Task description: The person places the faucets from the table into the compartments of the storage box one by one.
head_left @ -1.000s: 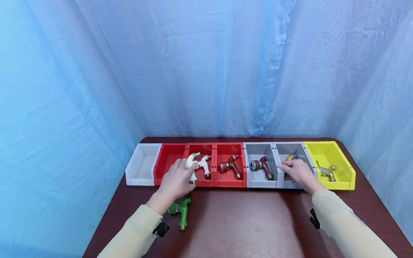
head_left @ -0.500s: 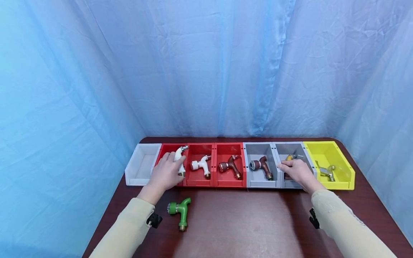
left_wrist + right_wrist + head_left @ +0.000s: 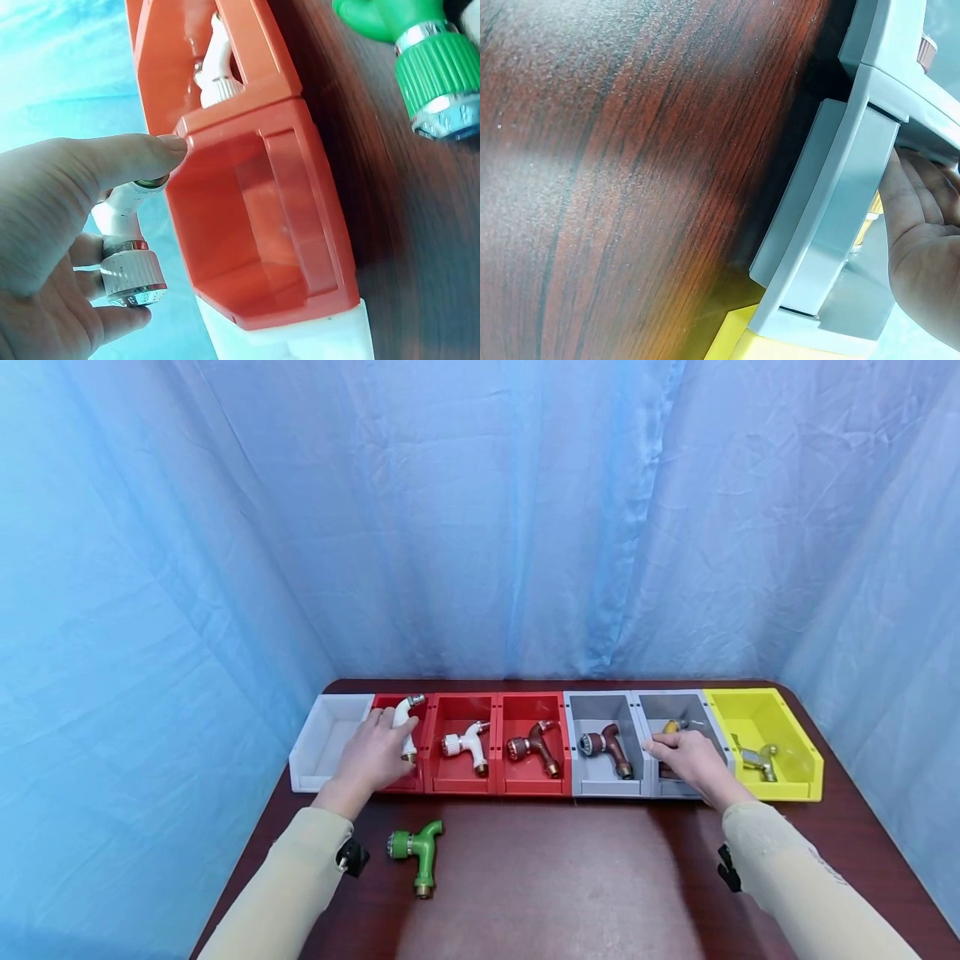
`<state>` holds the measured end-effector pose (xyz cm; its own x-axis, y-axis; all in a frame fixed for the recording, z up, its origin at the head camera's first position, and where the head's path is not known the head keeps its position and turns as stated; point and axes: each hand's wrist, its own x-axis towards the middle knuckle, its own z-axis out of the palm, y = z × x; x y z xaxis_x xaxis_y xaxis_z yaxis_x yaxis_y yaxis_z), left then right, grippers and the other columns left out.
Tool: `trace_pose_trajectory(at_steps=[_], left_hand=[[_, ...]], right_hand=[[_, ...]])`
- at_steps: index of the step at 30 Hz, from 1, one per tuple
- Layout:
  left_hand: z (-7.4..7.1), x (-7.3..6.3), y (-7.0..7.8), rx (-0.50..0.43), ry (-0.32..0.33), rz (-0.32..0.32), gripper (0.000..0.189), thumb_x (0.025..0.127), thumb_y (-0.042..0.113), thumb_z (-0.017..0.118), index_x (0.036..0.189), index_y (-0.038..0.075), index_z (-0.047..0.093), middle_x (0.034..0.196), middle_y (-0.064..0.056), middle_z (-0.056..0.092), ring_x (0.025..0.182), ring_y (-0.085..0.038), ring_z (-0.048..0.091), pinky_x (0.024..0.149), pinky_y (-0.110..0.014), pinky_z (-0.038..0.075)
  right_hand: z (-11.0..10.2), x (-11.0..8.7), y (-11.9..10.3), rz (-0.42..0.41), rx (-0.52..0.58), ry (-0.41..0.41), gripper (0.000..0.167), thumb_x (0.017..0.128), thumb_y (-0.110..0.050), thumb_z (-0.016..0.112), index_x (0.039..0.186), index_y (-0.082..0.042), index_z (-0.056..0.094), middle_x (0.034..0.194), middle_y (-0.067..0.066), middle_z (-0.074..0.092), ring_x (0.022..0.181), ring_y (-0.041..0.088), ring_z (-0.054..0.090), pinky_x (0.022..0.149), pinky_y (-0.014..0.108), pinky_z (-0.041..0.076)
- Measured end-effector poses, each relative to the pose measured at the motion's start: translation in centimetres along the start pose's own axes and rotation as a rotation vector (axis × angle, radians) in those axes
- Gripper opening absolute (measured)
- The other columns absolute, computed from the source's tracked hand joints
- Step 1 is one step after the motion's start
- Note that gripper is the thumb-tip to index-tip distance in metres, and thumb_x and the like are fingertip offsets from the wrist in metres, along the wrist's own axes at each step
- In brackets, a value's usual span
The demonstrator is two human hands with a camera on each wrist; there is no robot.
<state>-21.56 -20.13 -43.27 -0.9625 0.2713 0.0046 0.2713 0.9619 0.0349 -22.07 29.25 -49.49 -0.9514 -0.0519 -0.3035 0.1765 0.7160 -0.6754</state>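
Note:
My left hand (image 3: 375, 750) holds a white tap (image 3: 120, 214) over the leftmost red bin (image 3: 420, 781), between thumb and curled fingers. The tap's ribbed white knob and metal end hang toward the fingertips in the left wrist view. My right hand (image 3: 693, 760) is at the second grey bin (image 3: 667, 787), its fingertips right at the wall shared with the first grey bin. Beneath it lies a tap with a yellow part (image 3: 675, 727), partly hidden. Whether the right fingers pinch anything, I cannot tell. A green tap (image 3: 424, 856) lies on the table nearer me.
To the left, a white bin (image 3: 330, 735) ends the row. Another white tap (image 3: 468, 745) and a brown tap (image 3: 536, 747) lie in the other red bins. The first grey bin has a dark-red tap (image 3: 611, 750); the yellow bin (image 3: 795, 789) holds a metal tap (image 3: 759, 760).
My left hand has carried the white tap leftward, from beside the second red bin to over the leftmost one, uncovering the green tap. The right hand has stayed where it was.

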Motion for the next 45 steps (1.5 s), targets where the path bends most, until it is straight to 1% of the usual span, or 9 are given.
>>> trace_pose_trajectory(at_steps=[5,10,13,18,23,28,33,40,45], left_hand=[[0.0,0.3,-0.4,0.037,-0.014,0.007,0.078,0.078,0.027,0.088,0.147,0.012,0.056,0.143,-0.026,0.049,0.139,-0.047,0.04,0.11,-0.06,0.043],[0.3,0.7,-0.3,0.085,-0.035,0.008,0.079,0.078,0.026,0.088,0.148,0.013,0.054,0.147,-0.026,0.047,0.141,-0.046,0.038,0.113,-0.061,0.04],[0.5,0.9,-0.1,0.126,-0.03,0.02,0.078,0.08,0.025,0.087,0.149,0.012,0.054,0.148,-0.026,0.046,0.142,-0.045,0.037,0.114,-0.062,0.037],[0.9,1.4,-0.1,0.212,-0.001,0.042,0.068,0.084,0.024,0.082,0.147,0.013,0.056,0.145,-0.026,0.048,0.14,-0.043,0.039,0.114,-0.064,0.036],[1.2,2.0,-0.2,0.245,-0.009,0.05,0.062,0.088,0.023,0.079,0.146,0.015,0.057,0.144,-0.025,0.049,0.14,-0.043,0.039,0.115,-0.064,0.035],[1.3,2.4,-0.2,0.253,-0.042,0.041,0.058,0.091,0.023,0.075,0.146,0.015,0.057,0.144,-0.024,0.049,0.139,-0.043,0.039,0.115,-0.065,0.034],[1.5,2.8,-0.3,0.255,-0.092,0.01,0.055,0.092,0.023,0.074,0.144,0.015,0.059,0.141,-0.024,0.051,0.137,-0.043,0.04,0.113,-0.065,0.036],[1.8,2.9,-0.3,0.243,-0.185,-0.051,0.064,0.087,0.021,0.08,0.147,0.014,0.057,0.144,-0.026,0.049,0.139,-0.044,0.037,0.114,-0.065,0.035],[2.0,2.7,-0.5,0.25,-0.194,-0.055,0.065,0.085,0.022,0.083,0.145,0.013,0.059,0.139,-0.025,0.051,0.135,-0.042,0.041,0.111,-0.064,0.039]], right_hand=[[-0.1,0.1,0.0,0.008,0.005,-0.007,0.066,0.105,-0.047,0.054,0.149,0.001,0.049,0.146,0.029,0.051,0.127,0.041,0.055,0.098,0.054,0.053],[-0.1,0.0,0.0,-0.001,0.001,-0.005,0.065,0.105,-0.047,0.053,0.149,0.002,0.049,0.147,0.029,0.051,0.128,0.042,0.054,0.098,0.054,0.052],[0.0,0.0,0.0,0.003,-0.003,-0.003,0.065,0.105,-0.047,0.053,0.148,0.001,0.049,0.146,0.029,0.051,0.127,0.041,0.055,0.098,0.054,0.052],[0.1,-0.1,0.0,0.007,-0.003,0.002,0.065,0.105,-0.048,0.053,0.148,0.001,0.049,0.146,0.029,0.052,0.124,0.039,0.058,0.096,0.053,0.053],[0.1,-0.1,0.1,0.003,0.003,0.001,0.065,0.105,-0.047,0.053,0.148,0.001,0.049,0.144,0.029,0.053,0.119,0.036,0.062,0.094,0.05,0.055],[0.1,-0.1,0.1,0.001,-0.002,0.006,0.066,0.105,-0.048,0.053,0.148,0.001,0.05,0.144,0.029,0.053,0.121,0.037,0.061,0.095,0.051,0.055],[0.1,-0.1,0.1,-0.007,-0.007,0.006,0.066,0.105,-0.048,0.053,0.148,0.001,0.05,0.145,0.029,0.053,0.123,0.039,0.059,0.096,0.053,0.054],[0.1,0.0,0.2,-0.015,-0.021,0.011,0.065,0.105,-0.048,0.053,0.147,0.001,0.051,0.145,0.029,0.053,0.124,0.04,0.058,0.095,0.053,0.053],[0.1,0.1,0.2,-0.021,-0.027,0.015,0.065,0.105,-0.048,0.054,0.147,0.001,0.051,0.145,0.029,0.052,0.126,0.041,0.056,0.096,0.053,0.053]])
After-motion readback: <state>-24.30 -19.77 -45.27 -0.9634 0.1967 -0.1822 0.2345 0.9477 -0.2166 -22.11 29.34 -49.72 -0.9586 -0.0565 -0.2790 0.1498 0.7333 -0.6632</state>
